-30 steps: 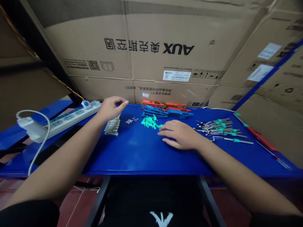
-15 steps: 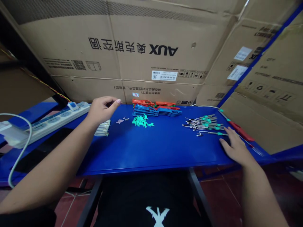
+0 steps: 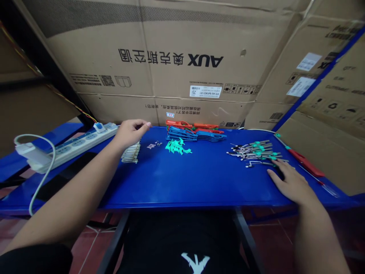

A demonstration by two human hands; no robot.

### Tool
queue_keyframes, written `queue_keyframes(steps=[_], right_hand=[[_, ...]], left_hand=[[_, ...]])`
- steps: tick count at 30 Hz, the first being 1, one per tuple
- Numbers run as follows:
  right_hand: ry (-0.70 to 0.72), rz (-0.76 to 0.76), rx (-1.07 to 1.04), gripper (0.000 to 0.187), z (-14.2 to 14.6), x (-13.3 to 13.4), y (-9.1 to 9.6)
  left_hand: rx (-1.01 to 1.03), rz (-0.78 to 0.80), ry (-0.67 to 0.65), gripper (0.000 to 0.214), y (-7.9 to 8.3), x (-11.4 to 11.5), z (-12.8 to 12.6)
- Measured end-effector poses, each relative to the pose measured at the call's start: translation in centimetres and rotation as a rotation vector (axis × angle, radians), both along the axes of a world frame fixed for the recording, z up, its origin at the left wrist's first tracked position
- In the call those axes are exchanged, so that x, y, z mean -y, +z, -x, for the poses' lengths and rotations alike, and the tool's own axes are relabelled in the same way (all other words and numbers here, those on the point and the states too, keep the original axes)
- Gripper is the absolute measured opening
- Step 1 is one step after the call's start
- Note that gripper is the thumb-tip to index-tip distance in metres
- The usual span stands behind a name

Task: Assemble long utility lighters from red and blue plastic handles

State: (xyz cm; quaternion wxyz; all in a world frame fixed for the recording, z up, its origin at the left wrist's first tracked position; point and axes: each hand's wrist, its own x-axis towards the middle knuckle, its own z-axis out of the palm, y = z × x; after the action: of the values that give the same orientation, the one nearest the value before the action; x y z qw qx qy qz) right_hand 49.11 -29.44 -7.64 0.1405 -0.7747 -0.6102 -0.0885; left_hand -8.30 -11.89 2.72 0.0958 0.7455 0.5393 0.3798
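Pins (image 3: 255, 152), green-collared steel, likely light, stiff, slippery, best pinched at collars; my right hand (image 3: 288, 182) flat just beside them, left hand (image 3: 129, 131) curled, hold unclear.

The left hand (image 3: 129, 132) lay over the far end of the row of small clear pieces (image 3: 130, 155), so whether its curled fingers pinched one could not be told, and the white bits (image 3: 154, 145) just beside were too small to identify. The right hand (image 3: 288, 182), spread flat, covered the near ends of some green-handled pins (image 3: 258, 151), whose thin wires tangled too finely to count. Both forearms were cut off by the bottom edge, the cardboard carton (image 3: 171, 30) by the top, and the red-handled tool (image 3: 306, 164) had its tip blurred out rightward.
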Motion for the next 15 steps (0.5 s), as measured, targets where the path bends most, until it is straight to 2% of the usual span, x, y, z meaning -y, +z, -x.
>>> queue_keyframes(steps=[2,4,6,7,8,11,13,15], right_hand=[[-0.002,-0.034,0.031,0.068,0.6,0.1,0.5],[0.016,-0.132,0.088,0.066,1.9,-0.1,1.9],[0.091,-0.253,0.127,0.055,4.0,-1.0,4.2],[0.2,-0.279,0.113,0.047,5.2,-1.8,5.6],[0.298,-0.32,0.091,0.04,6.6,-3.0,7.2],[0.369,-0.421,0.069,0.032,10.9,-7.7,10.9],[0.46,-0.385,0.027,0.028,13.3,-11.3,11.8],[0.501,-0.343,-0.054,0.026,14.7,-14.1,11.3]], left_hand=[[-0.049,0.019,-0.054,0.044,0.0,0.3,-0.5],[-0.073,0.03,-0.108,0.042,0.2,0.7,-1.3],[-0.086,0.035,-0.158,0.039,0.3,1.4,-2.3],[-0.097,0.033,-0.184,0.038,0.4,1.8,-2.8],[-0.115,0.024,-0.217,0.036,0.4,2.2,-3.4],[-0.201,-0.02,-0.337,0.033,0.0,3.2,-4.6],[-0.26,-0.035,-0.38,0.032,-0.5,3.2,-4.8],[-0.301,-0.041,-0.373,0.032,-1.1,2.7,-4.4]])
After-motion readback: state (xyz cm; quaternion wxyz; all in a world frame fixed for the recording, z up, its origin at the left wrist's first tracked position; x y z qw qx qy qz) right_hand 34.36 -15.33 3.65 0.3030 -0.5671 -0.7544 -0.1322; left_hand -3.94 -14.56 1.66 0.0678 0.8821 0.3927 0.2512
